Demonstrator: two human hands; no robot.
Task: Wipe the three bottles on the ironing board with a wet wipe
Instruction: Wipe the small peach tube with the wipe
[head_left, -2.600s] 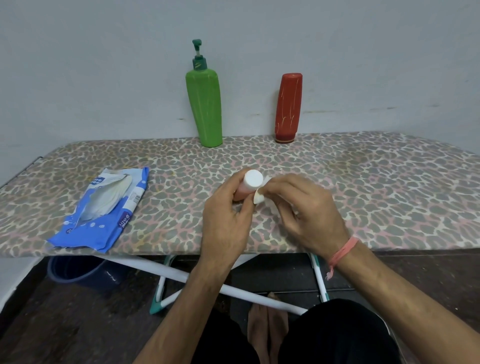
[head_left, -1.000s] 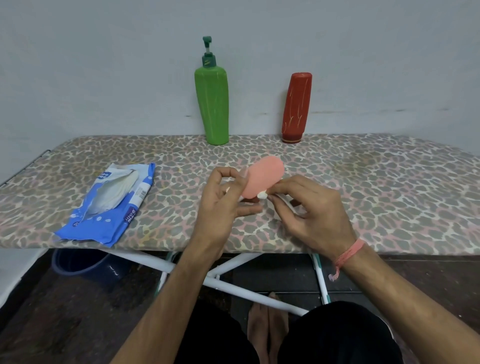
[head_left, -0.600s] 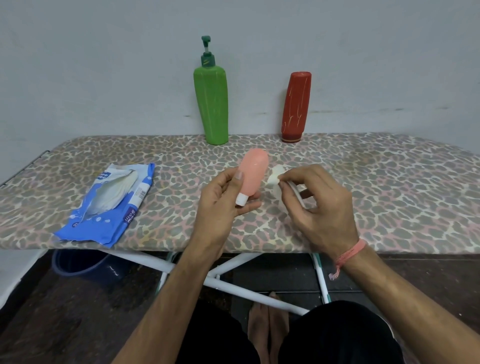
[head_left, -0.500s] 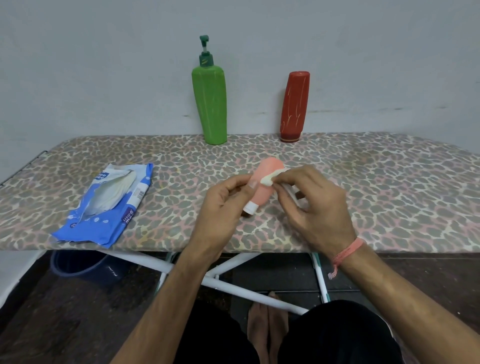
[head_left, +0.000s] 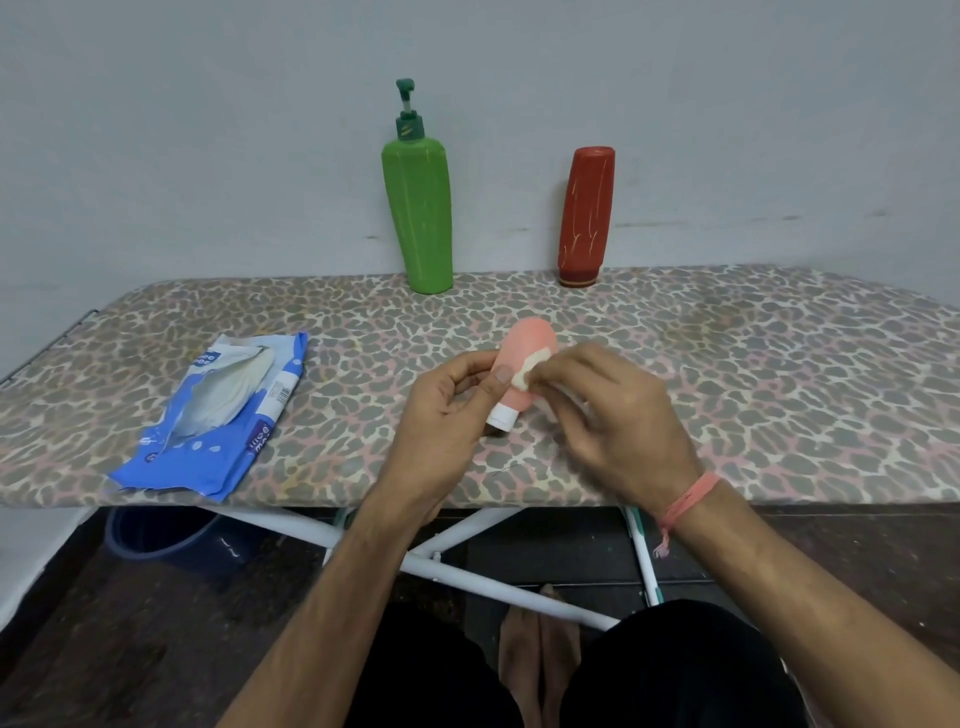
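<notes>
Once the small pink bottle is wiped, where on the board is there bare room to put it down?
The leopard-print ironing board is bare right of the right hand and the red bottle. A narrower gap lies between the blue wet-wipe pack and the left hand. The green pump bottle stands at the back.

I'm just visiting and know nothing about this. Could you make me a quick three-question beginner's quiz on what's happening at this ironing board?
1. True or false: the green pump bottle is lying on its side.
2. Which hand presses the wet wipe to the pink bottle?
A. left hand
B. right hand
C. neither
3. Fill in: the blue wipe packet lies on the ironing board to the person's ____.

Key
1. False: it stands upright by the wall, like the red bottle.
2. B: the left hand's grip holds the pink bottle, white cap down.
3. left
</notes>
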